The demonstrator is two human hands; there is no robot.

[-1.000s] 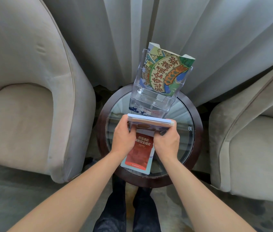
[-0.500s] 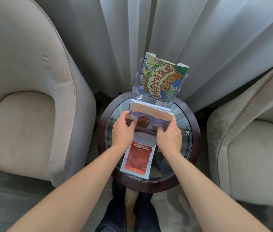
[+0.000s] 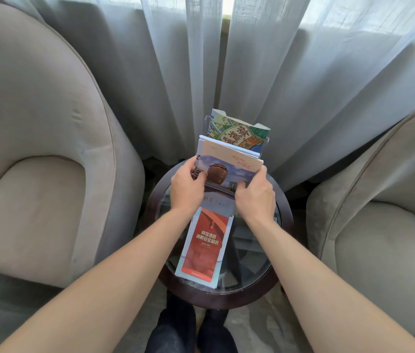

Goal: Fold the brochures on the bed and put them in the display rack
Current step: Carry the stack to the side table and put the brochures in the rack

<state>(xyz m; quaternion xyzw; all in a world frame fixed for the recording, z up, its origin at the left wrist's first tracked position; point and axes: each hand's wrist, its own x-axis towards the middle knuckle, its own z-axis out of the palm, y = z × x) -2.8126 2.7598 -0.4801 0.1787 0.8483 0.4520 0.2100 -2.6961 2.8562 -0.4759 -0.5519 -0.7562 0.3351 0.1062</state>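
Note:
A clear display rack (image 3: 265, 145) stands at the back of the round glass table (image 3: 281, 226). Its rear pocket holds a green illustrated brochure (image 3: 239, 132). Both hands hold a folded stack of brochures (image 3: 226, 161) with a brown jar picture, upright at the rack's front pocket. My left hand (image 3: 186, 187) grips its left edge and my right hand (image 3: 254, 194) grips its right edge. A red brochure (image 3: 204, 245) lies flat on the glass below my hands.
A beige armchair (image 3: 36, 161) stands on the left and another armchair (image 3: 384, 225) on the right. Grey curtains (image 3: 150, 72) hang right behind the table. My feet (image 3: 188, 329) are under the table's near rim.
The stack has tipped from lying flat to upright and moved away from me into the rack's front. Both hands have gone forward with it. The camera has come closer.

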